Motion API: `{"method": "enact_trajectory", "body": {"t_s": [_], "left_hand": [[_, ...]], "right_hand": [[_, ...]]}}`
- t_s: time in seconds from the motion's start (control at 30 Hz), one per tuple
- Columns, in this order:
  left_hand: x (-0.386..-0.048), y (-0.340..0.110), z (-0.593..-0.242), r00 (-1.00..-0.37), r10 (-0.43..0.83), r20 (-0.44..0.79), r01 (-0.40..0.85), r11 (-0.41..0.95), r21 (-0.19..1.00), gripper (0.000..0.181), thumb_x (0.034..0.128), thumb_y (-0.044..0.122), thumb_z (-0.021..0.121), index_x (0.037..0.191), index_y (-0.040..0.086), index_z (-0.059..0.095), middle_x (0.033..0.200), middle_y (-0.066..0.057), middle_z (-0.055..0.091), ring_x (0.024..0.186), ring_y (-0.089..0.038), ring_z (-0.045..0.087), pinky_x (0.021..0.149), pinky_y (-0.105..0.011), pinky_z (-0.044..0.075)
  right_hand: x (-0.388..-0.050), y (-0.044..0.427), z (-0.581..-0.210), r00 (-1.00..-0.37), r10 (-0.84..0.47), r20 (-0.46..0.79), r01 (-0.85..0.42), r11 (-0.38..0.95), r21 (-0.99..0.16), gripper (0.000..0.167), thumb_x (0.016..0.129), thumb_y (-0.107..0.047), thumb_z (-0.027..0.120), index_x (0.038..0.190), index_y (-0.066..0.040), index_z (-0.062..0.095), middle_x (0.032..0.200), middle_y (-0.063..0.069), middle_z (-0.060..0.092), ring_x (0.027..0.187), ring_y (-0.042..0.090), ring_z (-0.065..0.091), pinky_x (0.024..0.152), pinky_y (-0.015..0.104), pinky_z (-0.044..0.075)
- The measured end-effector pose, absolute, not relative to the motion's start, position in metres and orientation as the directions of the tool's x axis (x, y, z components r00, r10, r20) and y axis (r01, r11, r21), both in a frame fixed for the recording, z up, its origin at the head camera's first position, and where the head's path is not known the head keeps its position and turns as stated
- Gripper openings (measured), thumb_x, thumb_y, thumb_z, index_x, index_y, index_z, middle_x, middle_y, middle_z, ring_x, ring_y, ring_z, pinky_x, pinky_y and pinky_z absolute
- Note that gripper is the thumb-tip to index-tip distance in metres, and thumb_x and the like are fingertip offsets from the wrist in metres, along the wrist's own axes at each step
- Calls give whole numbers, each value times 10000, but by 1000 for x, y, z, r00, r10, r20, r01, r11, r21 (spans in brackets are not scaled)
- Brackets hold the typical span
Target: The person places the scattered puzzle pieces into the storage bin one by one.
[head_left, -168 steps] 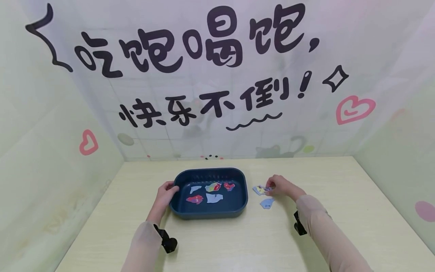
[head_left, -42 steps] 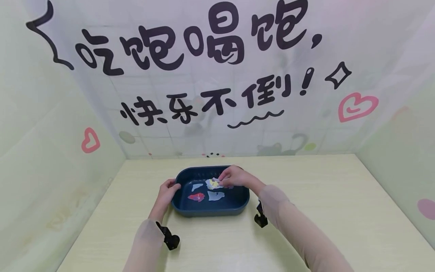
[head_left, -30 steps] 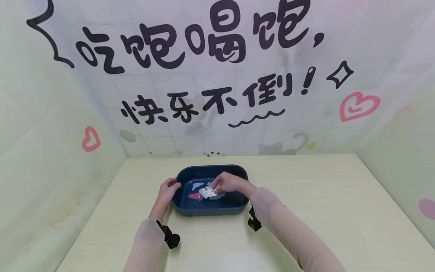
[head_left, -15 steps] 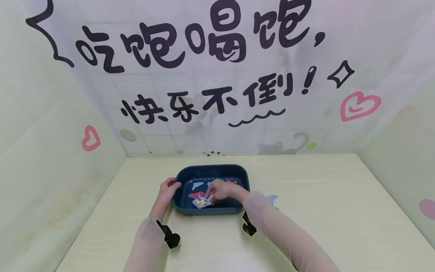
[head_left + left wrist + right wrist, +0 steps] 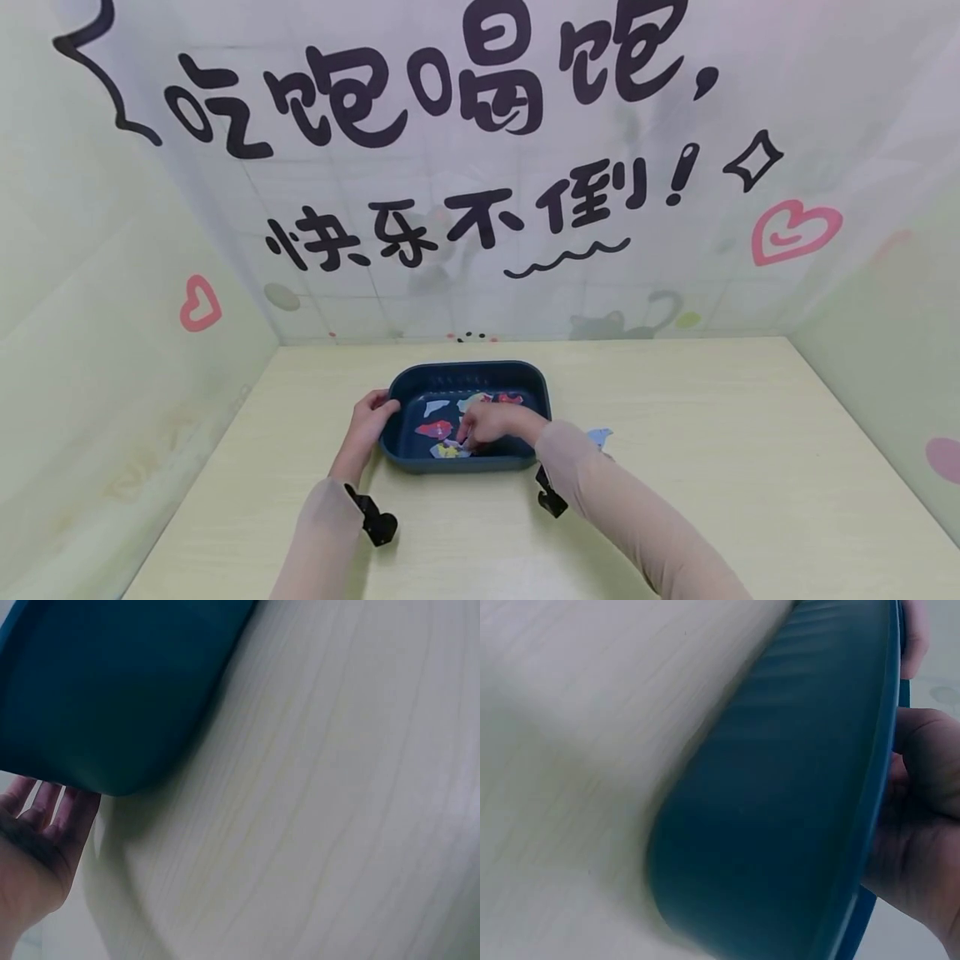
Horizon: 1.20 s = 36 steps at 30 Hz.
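A dark blue rectangular tray (image 5: 465,466) sits on the table with several torn picture pieces lying in it. My left hand (image 5: 373,418) holds the tray's left rim, thumb over the edge and fingers outside. In the left wrist view, those fingers (image 5: 71,821) are against the tray's outer wall. My right hand (image 5: 489,422) reaches inside and pinches the right end of a yellow-and-pale-blue torn picture piece (image 5: 445,451) near the front wall. A red piece (image 5: 434,429) lies behind that one. The pale blue piece in the tray's middle is hidden by my right hand.
To the tray's right, a pale blue piece (image 5: 599,437) lies on the table (image 5: 712,417), partly covered by my right sleeve (image 5: 570,454). Farther back in the tray are a pale piece (image 5: 435,407), a multicoloured piece (image 5: 471,402) and a red piece (image 5: 510,399).
My right hand took the yellow-and-blue piece from the table into the tray, then moved it left and forward to the front wall. It now lies flatter. My left hand stays on the rim.
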State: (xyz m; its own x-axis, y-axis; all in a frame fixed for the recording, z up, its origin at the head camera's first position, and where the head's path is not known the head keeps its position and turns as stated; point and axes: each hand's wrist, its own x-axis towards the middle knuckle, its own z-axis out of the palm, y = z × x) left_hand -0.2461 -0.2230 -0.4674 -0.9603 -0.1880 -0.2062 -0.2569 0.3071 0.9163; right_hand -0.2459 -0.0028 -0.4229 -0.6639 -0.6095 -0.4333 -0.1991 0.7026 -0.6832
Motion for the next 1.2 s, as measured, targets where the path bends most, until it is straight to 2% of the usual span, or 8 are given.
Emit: {"method": "enact_trajectory", "body": {"t_s": [0.2,0.37,0.63,0.87,1.03,1.2], "left_hand": [[-248,-224,-468,-968,-179,-174,-225,317,921,424,866,124,492,1249,-54,455,1255,-253,482,1147,-316,457,1006,-409,361],[-248,-225,-468,-970,-175,-166,-217,330,919,426,869,134,483,1252,-50,453,1255,-251,477,1145,-313,456,1001,-411,363],[-246,-224,-469,-968,-174,-183,-232,326,917,435,870,133,483,1260,-55,440,1268,-258,470,1159,-324,451,1020,-425,352],[-247,-224,-469,-966,-178,-189,-239,323,916,440,870,137,482,1266,-50,435,1275,-256,464,1169,-324,442,1029,-431,345],[-246,-223,-468,-965,-175,-196,-244,320,916,448,871,138,477,1273,-54,425,1285,-257,455,1180,-327,433,1037,-438,338],[-245,-223,-468,-964,-181,-194,-244,319,916,445,874,135,481,1273,-55,428,1282,-260,458,1177,-329,435,1036,-436,340]], "right_hand": [[-251,2,-412,-673,-562,-480,-177,753,-633,157,893,-109,554,1013,-53,640,957,35,620,797,138,560,792,306,513],[-252,4,-409,-683,-550,-481,-180,764,-620,164,890,-137,564,1021,-66,635,953,23,613,802,137,550,803,309,507],[-254,5,-405,-657,-564,-500,-190,766,-614,201,899,-150,551,1062,-56,619,903,21,596,792,142,516,814,307,496],[-256,7,-394,-641,-580,-503,-206,762,-615,256,902,-152,543,1123,-40,605,999,56,650,864,152,585,876,344,494],[-256,9,-390,-630,-593,-502,-227,758,-611,248,901,-162,541,1116,-55,606,999,55,657,884,169,599,857,336,500],[-257,14,-391,-628,-599,-497,-236,755,-612,214,892,-159,559,1067,-51,617,946,36,651,832,150,591,814,300,505]]}}
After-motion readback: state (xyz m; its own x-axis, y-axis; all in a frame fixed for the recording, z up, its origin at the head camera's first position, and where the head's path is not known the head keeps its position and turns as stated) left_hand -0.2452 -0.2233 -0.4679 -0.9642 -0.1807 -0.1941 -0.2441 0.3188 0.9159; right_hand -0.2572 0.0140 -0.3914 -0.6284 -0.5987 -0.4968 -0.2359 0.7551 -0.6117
